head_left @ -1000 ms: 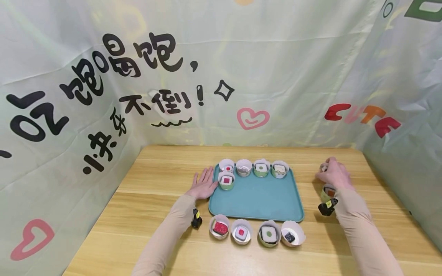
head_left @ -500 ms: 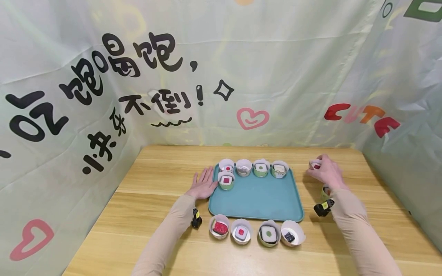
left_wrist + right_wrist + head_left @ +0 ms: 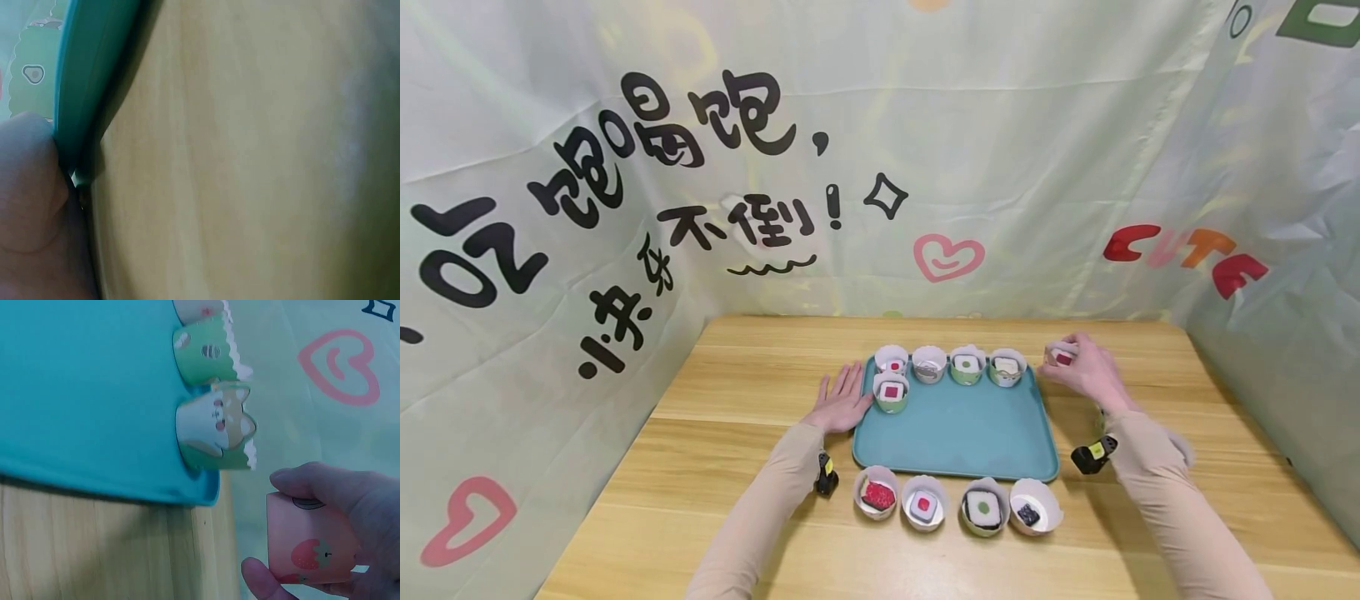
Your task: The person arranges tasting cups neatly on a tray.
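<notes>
My right hand (image 3: 1090, 372) pinches a pink paper cup (image 3: 309, 540) with strawberry prints between thumb and fingers, just right of the tray's far right corner. A white piece with a dark red square, like a toy sushi roll, sits in that cup (image 3: 1060, 355). My left hand (image 3: 841, 402) lies flat with fingers spread at the left side of the blue-green tray (image 3: 970, 437), thumb touching its edge. Along the tray's far side stand several paper cups, among them a green one with a dog print (image 3: 215, 422). One more cup (image 3: 891, 393) stands in front of the leftmost.
Several paper cups with toy food line up before the tray's near edge, including one with a red piece (image 3: 877, 494) and one with a small black piece (image 3: 1036, 510). Another cup (image 3: 1102, 421) is mostly hidden by my right wrist. Printed cloth walls (image 3: 1030, 167) enclose the wooden table (image 3: 760, 375).
My right hand has carried the pink paper cup leftward from the table's right side toward the tray's far right corner. My left hand and the other cups have stayed in place.
</notes>
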Tool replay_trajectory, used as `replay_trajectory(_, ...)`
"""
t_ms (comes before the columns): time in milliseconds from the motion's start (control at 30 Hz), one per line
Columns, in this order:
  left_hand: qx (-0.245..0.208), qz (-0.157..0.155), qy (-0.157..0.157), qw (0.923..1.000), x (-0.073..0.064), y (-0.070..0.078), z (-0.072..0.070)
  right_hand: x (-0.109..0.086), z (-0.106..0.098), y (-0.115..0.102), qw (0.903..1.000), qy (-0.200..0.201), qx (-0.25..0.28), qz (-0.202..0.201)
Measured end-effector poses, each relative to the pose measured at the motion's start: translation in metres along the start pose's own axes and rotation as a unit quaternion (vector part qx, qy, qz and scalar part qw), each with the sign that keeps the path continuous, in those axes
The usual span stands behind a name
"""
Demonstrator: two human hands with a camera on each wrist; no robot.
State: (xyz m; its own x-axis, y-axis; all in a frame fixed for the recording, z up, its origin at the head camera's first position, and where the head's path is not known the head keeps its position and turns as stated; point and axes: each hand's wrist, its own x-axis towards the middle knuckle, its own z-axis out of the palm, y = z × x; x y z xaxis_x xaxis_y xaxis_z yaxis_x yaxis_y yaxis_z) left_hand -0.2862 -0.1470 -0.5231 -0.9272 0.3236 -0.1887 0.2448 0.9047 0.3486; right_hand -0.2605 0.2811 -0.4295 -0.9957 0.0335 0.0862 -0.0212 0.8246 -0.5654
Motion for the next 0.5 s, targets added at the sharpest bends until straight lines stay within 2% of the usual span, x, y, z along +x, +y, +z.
replay_trajectory(233, -0.001, 0.001, 0.0, 1.0, -0.001, 0.001, -0.001, -0.003, 0.005, -0.013, 0.9989, -0.028, 0.036, -0.004)
replay_trajectory(500, -0.002, 0.0, -0.001, 1.0, -0.002, 0.002, -0.002, -0.009, 0.013, -0.028, 0.9974, -0.038, 0.049, -0.036)
